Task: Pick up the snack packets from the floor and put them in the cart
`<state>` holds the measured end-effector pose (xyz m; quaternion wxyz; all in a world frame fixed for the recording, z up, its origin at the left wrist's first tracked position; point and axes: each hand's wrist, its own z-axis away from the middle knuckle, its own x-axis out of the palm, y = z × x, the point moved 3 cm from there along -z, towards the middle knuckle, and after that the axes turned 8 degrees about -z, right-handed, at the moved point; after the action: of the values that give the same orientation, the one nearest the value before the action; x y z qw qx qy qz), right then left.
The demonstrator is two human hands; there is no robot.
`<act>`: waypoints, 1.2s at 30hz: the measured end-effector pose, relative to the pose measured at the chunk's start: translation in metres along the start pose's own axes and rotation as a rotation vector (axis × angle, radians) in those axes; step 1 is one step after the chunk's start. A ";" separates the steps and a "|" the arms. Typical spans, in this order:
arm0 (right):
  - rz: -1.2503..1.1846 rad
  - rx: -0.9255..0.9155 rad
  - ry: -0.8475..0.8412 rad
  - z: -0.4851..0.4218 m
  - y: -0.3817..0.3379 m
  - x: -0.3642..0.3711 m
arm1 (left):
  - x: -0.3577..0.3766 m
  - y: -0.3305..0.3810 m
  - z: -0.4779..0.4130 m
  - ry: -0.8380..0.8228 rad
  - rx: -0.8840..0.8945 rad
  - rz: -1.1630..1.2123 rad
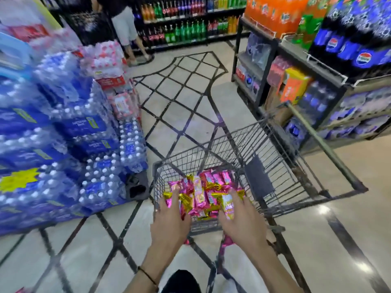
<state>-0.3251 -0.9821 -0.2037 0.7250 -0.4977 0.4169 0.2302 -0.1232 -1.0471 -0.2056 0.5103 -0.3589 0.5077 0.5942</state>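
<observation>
The person is leaning over the cart (273,149) with both hands down in the near end of its basket, on top of the packets (203,195). These pink and gold packets are lying in a loose heap on the basket's wire bottom. The left hand (169,218) is resting flat on the heap, fingers straight and spread, gripping nothing. The right hand (243,218) is lying over one packet at the heap's right edge; whether it is pinching it or only covering it cannot be told.

The step in hand appears to be the drop-off: a load is being set down in the basket. Something pink (227,240) is showing just below the basket's near rim, possibly another packet, though blurred. The next move probably calls for letting go, lifting both hands clear of the wire, and searching the floor (179,115) for any packets left.
</observation>
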 end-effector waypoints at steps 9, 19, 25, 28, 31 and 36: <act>0.105 0.004 -0.175 -0.110 0.021 0.032 | 0.031 0.027 -0.102 -0.061 -0.071 0.103; 0.137 0.083 -0.249 -0.190 0.060 0.047 | 0.066 0.061 -0.215 -0.087 -0.037 0.100; 0.204 0.034 -0.377 -0.249 0.104 0.117 | 0.146 0.054 -0.256 -0.193 -0.156 0.056; 0.241 0.022 -0.465 -0.266 0.135 0.161 | 0.194 0.053 -0.268 -0.230 -0.208 0.005; 0.237 0.059 -0.510 -0.283 0.163 0.194 | 0.235 0.054 -0.278 -0.217 -0.234 -0.027; 0.134 0.137 -0.527 -0.297 0.200 0.246 | 0.289 0.041 -0.286 -0.230 -0.237 -0.094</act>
<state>-0.4524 -1.1937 -0.5616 0.8235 -0.3419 0.2603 0.3704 -0.2534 -1.2528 -0.5336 0.5462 -0.3695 0.3550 0.6626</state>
